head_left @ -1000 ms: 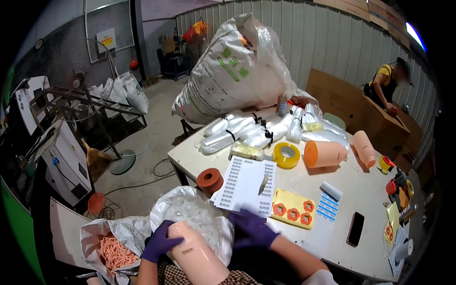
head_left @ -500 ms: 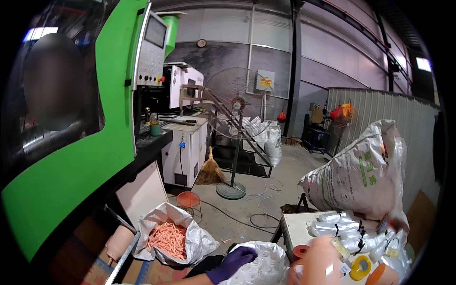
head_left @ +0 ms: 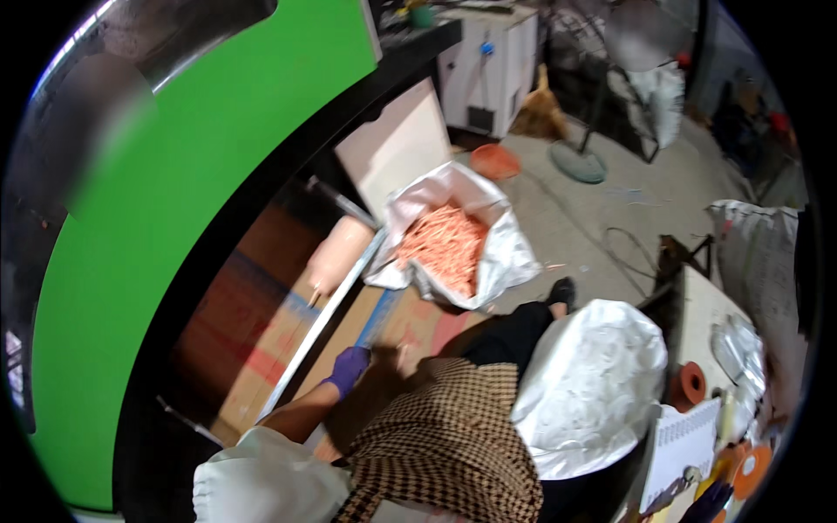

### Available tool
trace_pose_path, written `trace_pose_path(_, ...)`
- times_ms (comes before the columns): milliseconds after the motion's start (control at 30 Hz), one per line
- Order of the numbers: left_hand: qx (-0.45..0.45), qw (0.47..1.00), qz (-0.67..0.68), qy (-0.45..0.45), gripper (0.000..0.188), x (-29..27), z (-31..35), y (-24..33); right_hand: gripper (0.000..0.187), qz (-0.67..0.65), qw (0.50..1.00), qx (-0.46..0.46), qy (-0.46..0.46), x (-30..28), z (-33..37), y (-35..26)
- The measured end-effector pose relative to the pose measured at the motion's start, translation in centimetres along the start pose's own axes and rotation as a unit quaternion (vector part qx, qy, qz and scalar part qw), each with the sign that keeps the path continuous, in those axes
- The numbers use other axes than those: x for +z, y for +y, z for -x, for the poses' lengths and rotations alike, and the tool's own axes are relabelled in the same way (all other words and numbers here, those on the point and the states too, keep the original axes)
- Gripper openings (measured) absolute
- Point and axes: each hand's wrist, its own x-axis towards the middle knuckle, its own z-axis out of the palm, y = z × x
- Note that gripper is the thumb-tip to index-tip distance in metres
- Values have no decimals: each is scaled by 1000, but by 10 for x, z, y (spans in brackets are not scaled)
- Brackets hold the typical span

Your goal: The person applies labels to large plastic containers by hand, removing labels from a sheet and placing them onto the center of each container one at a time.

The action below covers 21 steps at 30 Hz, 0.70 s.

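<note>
My left hand [head_left: 347,370] wears a purple glove and is held over brown cardboard beside the metal edge of the green machine's opening. Blur hides how its fingers lie; no object shows in it. Inside that opening, near the hand, a smooth pink bottle-shaped piece [head_left: 338,254] with a narrow stem lies on cardboard. What looks like my right hand [head_left: 713,502], dark-gloved, shows partly at the lower right, beside the table's clutter; its fingers cannot be made out. A spiral notebook [head_left: 684,446] lies close to it.
A white sack [head_left: 514,240] holds many thin pink pieces [head_left: 443,248]. Nearer me stands a white bag [head_left: 593,392] of translucent pieces. On the right, a table [head_left: 702,301] carries an orange-red roll [head_left: 692,383] and clear plastic packs [head_left: 739,353]. The green machine [head_left: 200,166] fills the left.
The view has swung down and left. My left hand has moved from above the white bag to beside the machine opening. The large pink piece at the table's near edge is out of view.
</note>
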Motion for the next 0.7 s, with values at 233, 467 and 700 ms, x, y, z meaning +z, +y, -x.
trace_pose_path(233,-228,968,-87,-62,43,19,167,-50,30,-159,941,280,-104,254,114,-335)
trace_pose_path(467,-214,945,-71,-236,42,115,40,-15,20,-85,941,-37,-326,307,122,-411)
trace_pose_path(700,-250,951,-127,-126,38,160,-3,-23,29,-99,906,-106,-399,346,144,-449)
